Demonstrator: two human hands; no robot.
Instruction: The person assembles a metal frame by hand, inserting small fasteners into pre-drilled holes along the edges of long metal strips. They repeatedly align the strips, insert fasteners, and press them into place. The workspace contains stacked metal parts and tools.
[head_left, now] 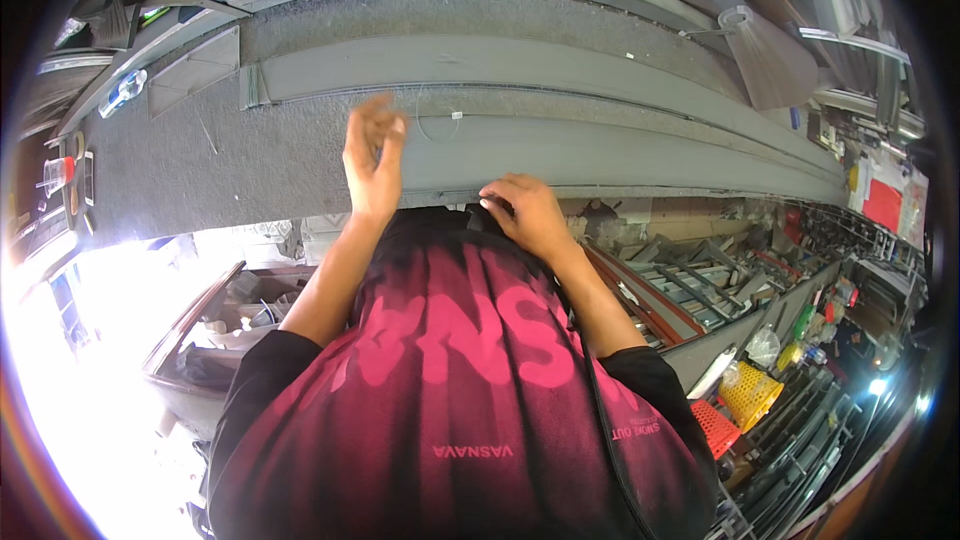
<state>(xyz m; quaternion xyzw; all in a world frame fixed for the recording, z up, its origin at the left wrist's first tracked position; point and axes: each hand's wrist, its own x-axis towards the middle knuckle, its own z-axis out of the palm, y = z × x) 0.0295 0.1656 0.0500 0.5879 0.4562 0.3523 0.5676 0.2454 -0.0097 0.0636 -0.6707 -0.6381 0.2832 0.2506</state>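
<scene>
Long grey fabric panels (560,145) lie in folded strips across a work table in front of me. My left hand (372,165) is raised over the fabric with its fingertips pinched together, slightly blurred. A thin pale thread (422,120) curls away from those fingertips toward a small white bit (455,115) on the cloth. My right hand (527,212) sits at the near edge of the fabric, fingers curled down and gripping that edge. My dark red printed shirt (460,390) fills the lower middle of the view.
A plastic bottle (125,92) and a red-topped cup (58,175) stand at the table's far left. Metal racks (700,275), a yellow basket (750,395) and a red basket (715,425) crowd the right. Strong glare whitens the lower left.
</scene>
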